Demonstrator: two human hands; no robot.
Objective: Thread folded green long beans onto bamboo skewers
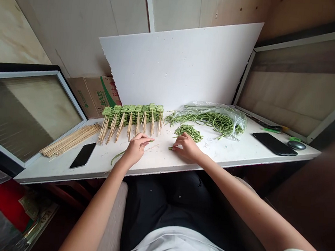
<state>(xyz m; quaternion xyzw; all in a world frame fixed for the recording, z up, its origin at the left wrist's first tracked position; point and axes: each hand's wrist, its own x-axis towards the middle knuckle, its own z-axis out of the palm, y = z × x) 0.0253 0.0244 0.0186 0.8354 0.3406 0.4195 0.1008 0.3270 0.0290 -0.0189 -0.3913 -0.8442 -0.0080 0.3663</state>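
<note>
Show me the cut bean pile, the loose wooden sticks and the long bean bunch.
Cut bean pile (191, 132): head view, middle of the heap.
Loose wooden sticks (71, 139): head view, about halfway along them.
Long bean bunch (214, 121): head view, middle of the bunch.

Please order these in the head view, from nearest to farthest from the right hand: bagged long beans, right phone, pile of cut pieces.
1. Pile of cut pieces: just beyond the right hand.
2. Bagged long beans: behind, to the right.
3. Right phone: far to the right.

One loose cut-bean pile (191, 130), two phones (83, 155) (275, 144)
</note>
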